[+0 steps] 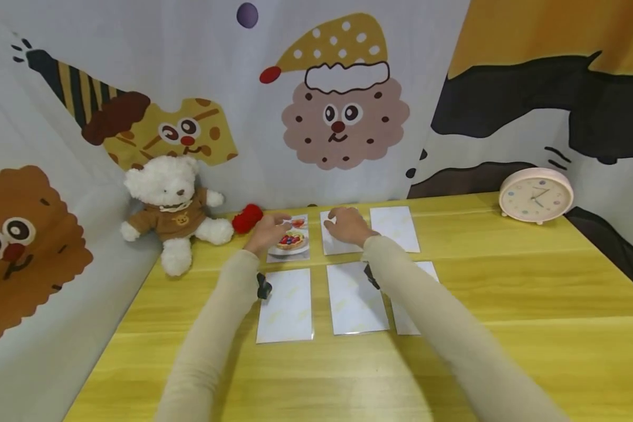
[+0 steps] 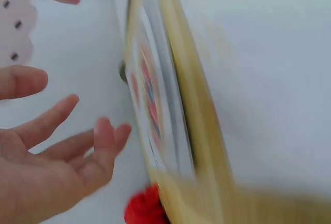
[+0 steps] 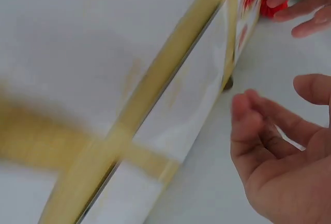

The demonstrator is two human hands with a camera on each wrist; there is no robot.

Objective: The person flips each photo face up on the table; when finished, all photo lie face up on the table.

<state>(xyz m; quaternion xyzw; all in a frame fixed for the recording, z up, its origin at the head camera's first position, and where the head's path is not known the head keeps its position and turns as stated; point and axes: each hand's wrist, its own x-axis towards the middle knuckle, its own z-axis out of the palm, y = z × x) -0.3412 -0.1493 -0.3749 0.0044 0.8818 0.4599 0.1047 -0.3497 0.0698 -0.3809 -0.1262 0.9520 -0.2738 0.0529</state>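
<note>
A card with a picture of a fruit tart (image 1: pixel 291 241) lies face up in the far row, at its left end. Above it and a little left hovers my left hand (image 1: pixel 266 232), its fingers spread and loosely bent around nothing, as the left wrist view confirms. My right hand (image 1: pixel 350 226) is over the white far-middle card (image 1: pixel 337 248). Its fingers (image 3: pixel 245 115) curl loosely in the air, apart from the card. Other white cards lie at the far right (image 1: pixel 395 228), near left (image 1: pixel 286 308), near middle (image 1: pixel 356 299) and near right (image 1: pixel 405 322), the last partly hidden by my right sleeve.
A white teddy bear (image 1: pixel 176 205) in a brown top sits at the table's back left, beside a red fuzzy object (image 1: pixel 248 218). A round pink clock (image 1: pixel 536 195) stands at the back right. Behind the yellow wood-grain table (image 1: pixel 506 351) hangs a cartoon-printed cloth (image 1: pixel 232 76).
</note>
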